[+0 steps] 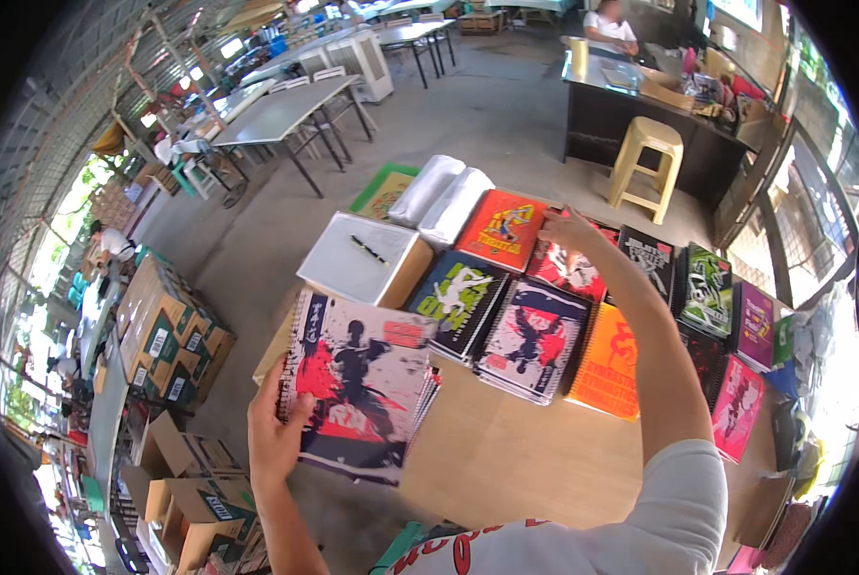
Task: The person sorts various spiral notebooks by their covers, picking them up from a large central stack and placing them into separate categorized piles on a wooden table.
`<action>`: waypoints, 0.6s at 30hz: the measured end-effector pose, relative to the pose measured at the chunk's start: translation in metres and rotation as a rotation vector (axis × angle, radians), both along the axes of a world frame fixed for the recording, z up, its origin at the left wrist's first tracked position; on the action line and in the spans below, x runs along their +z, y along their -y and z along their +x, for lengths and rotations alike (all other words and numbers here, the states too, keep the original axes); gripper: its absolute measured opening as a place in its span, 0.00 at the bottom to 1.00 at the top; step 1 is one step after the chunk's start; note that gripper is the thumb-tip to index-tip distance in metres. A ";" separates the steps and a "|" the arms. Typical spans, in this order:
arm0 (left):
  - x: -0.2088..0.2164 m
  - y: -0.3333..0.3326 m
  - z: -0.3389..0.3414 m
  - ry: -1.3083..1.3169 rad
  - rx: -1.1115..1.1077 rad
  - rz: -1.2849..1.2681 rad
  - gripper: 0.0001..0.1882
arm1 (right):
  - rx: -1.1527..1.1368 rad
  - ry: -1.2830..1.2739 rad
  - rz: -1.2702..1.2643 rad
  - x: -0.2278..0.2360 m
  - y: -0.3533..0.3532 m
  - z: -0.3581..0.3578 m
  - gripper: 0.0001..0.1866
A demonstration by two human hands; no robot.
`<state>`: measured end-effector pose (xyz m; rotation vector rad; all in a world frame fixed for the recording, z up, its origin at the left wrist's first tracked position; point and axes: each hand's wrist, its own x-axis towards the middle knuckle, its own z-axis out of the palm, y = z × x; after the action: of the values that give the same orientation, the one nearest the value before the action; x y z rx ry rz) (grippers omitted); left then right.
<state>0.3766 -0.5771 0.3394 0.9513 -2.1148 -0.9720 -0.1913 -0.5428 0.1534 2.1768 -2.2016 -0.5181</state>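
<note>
My left hand (281,417) grips the spiral edge of several notebooks (358,383) in a stack. The top cover has a dark figure over red and white splashes, with a navy band. It is held above the near left part of the table. My right hand (570,236) reaches to the back row, fingers apart, over the upper left corner of a red notebook (568,266). Its fingertips seem to touch the cover. Left of that hand lies an orange-red notebook (503,228); nearer are a navy-and-green one (460,299) and a navy-and-white pile (535,340).
More notebook piles stand to the right: orange (607,359), black (648,264), green (706,287), purple (754,326), pink (736,407). A pen (368,250) rests on a white-topped box (358,264) beside plastic-wrapped rolls (444,201). Beyond are a stool (648,158) and a seated person (610,29).
</note>
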 end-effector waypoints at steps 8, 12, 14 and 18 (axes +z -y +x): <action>-0.085 0.058 0.075 0.430 0.027 -0.142 0.30 | -0.033 0.201 -0.313 0.132 -0.068 0.114 0.20; -0.102 0.092 0.072 0.131 -0.220 0.269 0.31 | -0.163 1.003 -1.156 0.161 -0.102 0.229 0.30; -0.104 0.102 0.074 0.152 -0.224 0.432 0.32 | -0.550 1.522 -1.145 0.134 -0.092 0.305 0.32; -0.113 0.122 0.081 0.025 -0.388 0.547 0.36 | -0.714 1.753 -1.211 0.079 -0.051 0.436 0.34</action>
<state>0.4576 -0.6990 0.2263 0.8056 -2.1367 -1.8055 0.2452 -0.4919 0.2321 0.7779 -2.1152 2.7438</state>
